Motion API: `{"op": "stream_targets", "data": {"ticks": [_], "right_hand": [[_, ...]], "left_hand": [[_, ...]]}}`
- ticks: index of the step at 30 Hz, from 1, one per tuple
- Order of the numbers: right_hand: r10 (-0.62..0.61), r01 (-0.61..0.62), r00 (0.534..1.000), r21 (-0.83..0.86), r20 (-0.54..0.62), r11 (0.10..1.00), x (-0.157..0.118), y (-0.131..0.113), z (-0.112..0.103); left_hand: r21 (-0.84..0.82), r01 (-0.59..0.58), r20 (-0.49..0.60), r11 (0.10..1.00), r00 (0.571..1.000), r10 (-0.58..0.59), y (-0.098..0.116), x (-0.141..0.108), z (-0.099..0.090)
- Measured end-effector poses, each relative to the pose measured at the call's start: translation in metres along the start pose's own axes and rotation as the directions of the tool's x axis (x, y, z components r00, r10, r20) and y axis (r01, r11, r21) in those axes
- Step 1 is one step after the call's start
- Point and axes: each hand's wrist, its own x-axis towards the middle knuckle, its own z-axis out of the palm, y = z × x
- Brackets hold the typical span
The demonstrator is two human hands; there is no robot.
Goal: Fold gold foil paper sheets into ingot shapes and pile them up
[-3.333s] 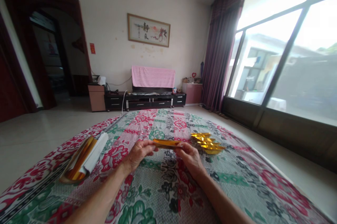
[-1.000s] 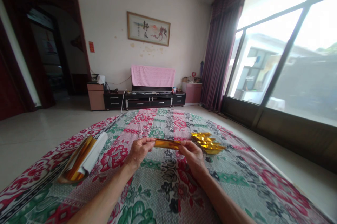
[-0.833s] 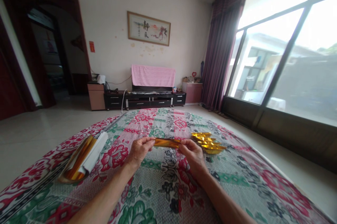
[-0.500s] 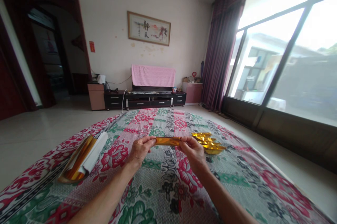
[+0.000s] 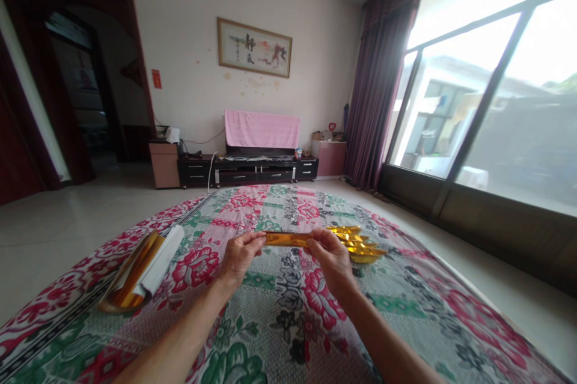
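Note:
A narrow folded strip of gold foil paper [image 5: 287, 240] is stretched level between my two hands, above the flowered cloth. My left hand [image 5: 241, 255] pinches its left end between thumb and fingers. At the other end, my right hand [image 5: 331, 255] grips the strip the same way. Just beyond the right hand lie several folded gold foil pieces [image 5: 360, 246], nested together and partly hidden by that hand. Over to the left, a curled stack of gold and white paper sheets [image 5: 139, 276] rests on the cloth.
The patterned cloth [image 5: 238, 318] covers the broad surface before me. Beyond it stands a low black TV cabinet [image 5: 256, 175] with a pink cloth [image 5: 262, 129] draped over the screen. A large window [image 5: 451, 101] and purple curtain [image 5: 378, 83] are on the right.
Both hands keep their hold on the gold foil strip and have barely moved. The right fingers have shifted slightly along its end. The view has moved a tiny amount.

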Motion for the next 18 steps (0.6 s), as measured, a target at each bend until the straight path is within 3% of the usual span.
{"op": "stream_targets", "data": {"ticks": [12, 18], "right_hand": [[0.036, -0.036, 0.999, 0.012, -0.001, 0.999, 0.0004, 0.0012, 0.0002], [0.049, -0.049, 0.999, 0.012, -0.013, 0.999, -0.0006, 0.0, 0.0004]], "left_hand": [[0.062, -0.033, -0.002, 0.998, 0.999, 0.033, -0.0007, 0.0011, -0.0007], [-0.001, -0.078, 0.013, 0.997, 0.997, 0.078, 0.0032, -0.003, 0.0037]]}}
